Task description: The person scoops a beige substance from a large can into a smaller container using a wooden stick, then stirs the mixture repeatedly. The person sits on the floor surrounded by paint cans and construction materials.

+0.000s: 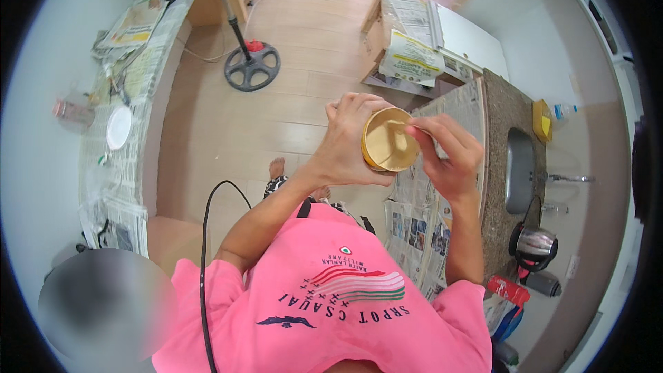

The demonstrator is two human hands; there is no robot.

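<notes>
Our left hand (342, 141) is half open, curved around a yellow round container (366, 154), with the thumb low along its side and the fingers at the far side; our right hand (450, 152) is bent in from the other side, its thumb and forefinger nearly meeting over the rim; we cannot tell whether those fingertips pinch something thin or only reach into the tan contents (389, 152); the container is held up in front of the shirt, its mouth facing us.

We judge it fairly light, with a firm wall that could dent under a hard squeeze; the contents look soft and thick, and any smear on the rim would make it slippery; the outer wall, low and away from the mouth, seems the best place to hold it, with a spread palm.

Counting outward, we have two hands and one container; beyond them, two bare feet (276, 168) below, and one fan base (252, 67) on the floor; to our right, one sink (519, 173) with one tap (572, 178), one kettle (537, 245), one yellow tub (542, 122) and one blue-capped bottle (565, 110) near it; to our left, one white disc (119, 128) on a newspaper-covered ledge (141, 166).
</notes>
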